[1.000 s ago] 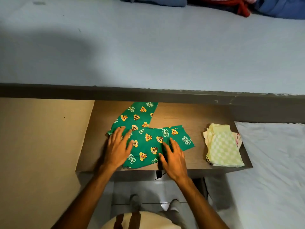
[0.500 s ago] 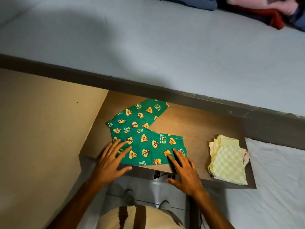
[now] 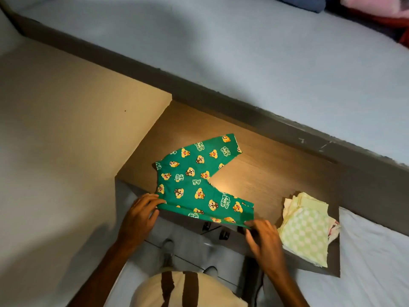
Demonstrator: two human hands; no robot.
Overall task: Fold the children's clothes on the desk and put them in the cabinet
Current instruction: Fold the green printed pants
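Observation:
Green children's trousers (image 3: 194,180) printed with cartoon faces lie spread on the wooden desk (image 3: 265,173), one leg pointing up right, the other along the near edge. My left hand (image 3: 141,216) pinches the near left corner of the cloth. My right hand (image 3: 263,238) pinches the near right end of the lower leg. The near edge of the trousers is lifted slightly off the desk between both hands.
A folded pile of pale yellow and green checked clothes (image 3: 307,227) sits at the desk's right end. A beige panel (image 3: 77,129) borders the desk on the left. Beyond a dark ledge, more garments (image 3: 376,9) lie on a light blue surface.
My hands went from pressing flat on the trousers to gripping their near edge at both ends. The view has tilted and shifted left.

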